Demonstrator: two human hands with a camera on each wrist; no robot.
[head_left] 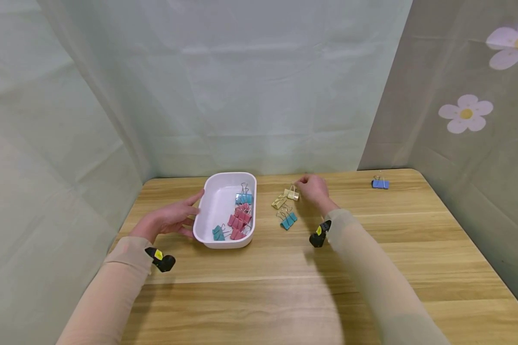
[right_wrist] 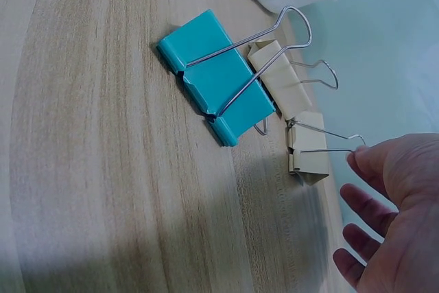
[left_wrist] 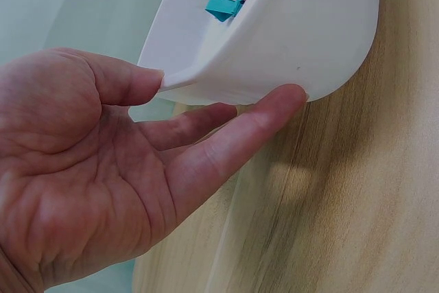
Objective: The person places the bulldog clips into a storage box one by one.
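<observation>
Pale green cloth hangs round a light wooden table (head_left: 371,268). On it the left hand (head_left: 170,219) lies relaxed, thumb on the rim and fingers against the outer wall of a white oval plastic tray (head_left: 221,201) holding pink and teal clips. At the tray's three o'clock the right hand (head_left: 312,188) reaches, fingers loose and holding nothing, for a pale yellow binder clip (right_wrist: 306,151); another yellow clip and a teal metal binder clip (right_wrist: 216,77) lie beside it. Best, I'd say, to pinch the wire handles while bracing the tray.
</observation>
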